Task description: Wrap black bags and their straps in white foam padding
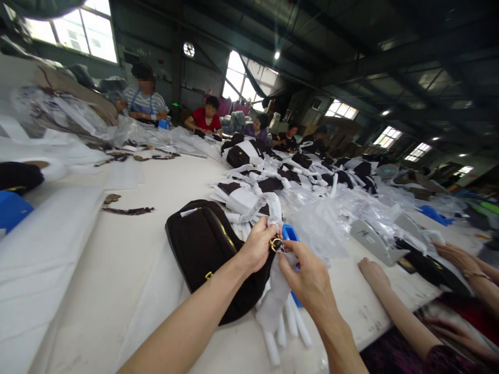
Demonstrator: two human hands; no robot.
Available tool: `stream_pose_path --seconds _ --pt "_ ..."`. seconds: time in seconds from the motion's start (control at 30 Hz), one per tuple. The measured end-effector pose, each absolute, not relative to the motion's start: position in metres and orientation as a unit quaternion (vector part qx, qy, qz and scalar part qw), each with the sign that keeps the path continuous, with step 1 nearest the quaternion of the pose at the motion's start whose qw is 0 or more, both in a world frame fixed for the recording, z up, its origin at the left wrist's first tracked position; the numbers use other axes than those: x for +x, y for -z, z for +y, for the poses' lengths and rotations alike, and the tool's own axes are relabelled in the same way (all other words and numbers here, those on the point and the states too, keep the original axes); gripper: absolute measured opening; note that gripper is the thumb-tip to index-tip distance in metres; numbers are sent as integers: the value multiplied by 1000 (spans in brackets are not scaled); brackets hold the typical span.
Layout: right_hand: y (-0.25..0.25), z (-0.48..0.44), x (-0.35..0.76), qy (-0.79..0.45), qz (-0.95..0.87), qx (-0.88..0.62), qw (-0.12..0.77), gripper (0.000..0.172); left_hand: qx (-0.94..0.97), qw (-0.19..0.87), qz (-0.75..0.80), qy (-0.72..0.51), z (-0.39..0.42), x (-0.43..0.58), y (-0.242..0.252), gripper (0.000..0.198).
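A black bag (pixel 202 249) with gold zippers lies tilted on the table in front of me. Its strap (pixel 268 205), wrapped in white padding, loops up behind my hands. My left hand (pixel 255 249) is closed on the strap's end beside gold metal rings (pixel 276 244). From the other side, the thumb and forefinger of my right hand (pixel 310 275) pinch at these rings. A thin white wrapping sheet (pixel 273 296) hangs just below them. Partly hidden behind my right hand is a blue tape dispenser (pixel 289 234). White foam tubes (pixel 292 322) lie under the sheet.
White sheets (pixel 50 259) are stacked at left, with dark chain-like straps (pixel 128 210) nearby. Black bags and clear plastic (pixel 323 221) pile up across the table (pixel 156 182). At right, a co-worker's hands (pixel 460 259) are at another bag (pixel 432 265). Several people sit along the far side.
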State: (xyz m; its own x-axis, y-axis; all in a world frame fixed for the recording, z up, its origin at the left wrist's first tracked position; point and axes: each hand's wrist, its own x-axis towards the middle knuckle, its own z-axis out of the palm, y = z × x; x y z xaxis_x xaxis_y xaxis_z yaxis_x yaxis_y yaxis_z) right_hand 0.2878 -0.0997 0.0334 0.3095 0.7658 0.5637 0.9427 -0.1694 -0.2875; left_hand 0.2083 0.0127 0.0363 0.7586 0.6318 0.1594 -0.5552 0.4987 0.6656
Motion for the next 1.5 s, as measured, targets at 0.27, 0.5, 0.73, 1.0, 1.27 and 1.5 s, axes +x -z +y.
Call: stream_pose_path --seconds 0.27,0.5,0.73,1.0,1.27,1.5 --pt "-45 -101 300 143 -684 -652 295 20 363 877 44 -313 17 204 -39 23" --pt "-48 -100 303 92 -692 -640 320 20 371 877 54 -300 21 204 -39 23" --pt "-57 -96 302 -148 -528 -734 400 34 631 715 102 -283 35 185 -48 23" --pt "-70 -87 305 -280 -486 -710 426 40 836 508 178 -104 39 156 -65 21" --pt "-89 -81 307 -367 -436 -698 433 24 756 582 248 -170 18 173 -55 13" --pt "-77 -85 308 -370 -392 -680 497 32 777 527 202 -278 31 180 -38 11"
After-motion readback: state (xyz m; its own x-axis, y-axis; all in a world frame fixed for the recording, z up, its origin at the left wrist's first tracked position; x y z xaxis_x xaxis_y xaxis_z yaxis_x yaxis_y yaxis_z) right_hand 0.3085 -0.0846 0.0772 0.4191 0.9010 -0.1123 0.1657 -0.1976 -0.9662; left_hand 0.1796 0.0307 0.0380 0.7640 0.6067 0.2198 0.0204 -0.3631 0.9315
